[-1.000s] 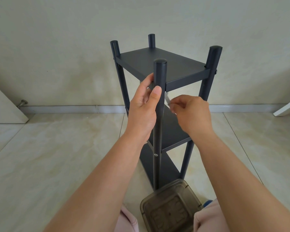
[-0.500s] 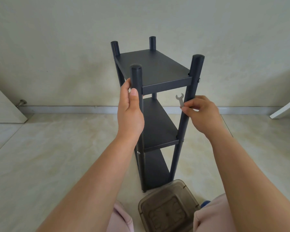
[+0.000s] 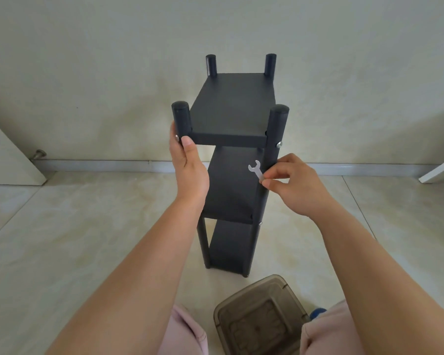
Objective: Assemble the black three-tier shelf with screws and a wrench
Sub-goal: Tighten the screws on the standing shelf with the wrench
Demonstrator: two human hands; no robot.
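The black three-tier shelf stands upright on the tiled floor, its short end facing me. My left hand grips the near left post just below the top board, beside a silver screw head. My right hand pinches a small flat silver wrench, jaw up, next to the near right post. A screw sits in that post above the wrench, and another at the middle board.
A smoky translucent plastic box lies on the floor between my knees, just before the shelf's feet. A wall with a baseboard runs behind. White panels lean at the far left and far right.
The shelf has turned so its short end faces me squarely. My left hand stayed on the same post through the turn. My right hand with the wrench moved from the middle out to the near right post.
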